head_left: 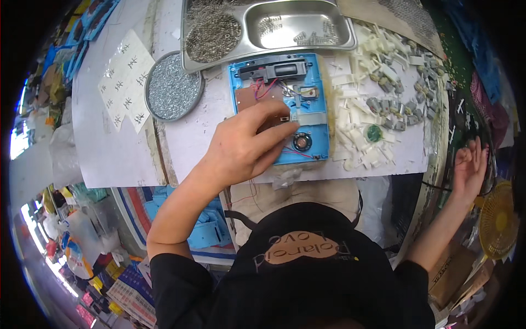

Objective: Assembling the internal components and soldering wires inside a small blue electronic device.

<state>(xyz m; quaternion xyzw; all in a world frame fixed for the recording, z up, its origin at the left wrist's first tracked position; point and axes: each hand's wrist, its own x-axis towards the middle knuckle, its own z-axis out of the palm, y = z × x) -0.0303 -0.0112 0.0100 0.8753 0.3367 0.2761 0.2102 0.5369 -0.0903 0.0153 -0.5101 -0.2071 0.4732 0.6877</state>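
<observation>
A blue plastic housing (319, 129) lies on the white-covered table in front of me. Inside it are a brown circuit board (249, 97), a black battery-like cylinder in a holder (284, 69), a small round speaker (302, 142) and thin red and blue wires. My left hand (241, 143) reaches over the housing, thumb and fingers brought together in a pinch at its middle. Whatever they grip is hidden under the fingertips. Off to the far right, my right hand (470, 170) is raised beside a green surface, its fingers apart and nothing visible in it.
A metal tray (350, 43) of small springs stands at the back. Left of the housing sits a round dish (149, 104) full of small screws. White plastic parts (356, 145) and small grey motors (392, 107) are heaped to the right. A yellow fan (497, 219) is at the far right.
</observation>
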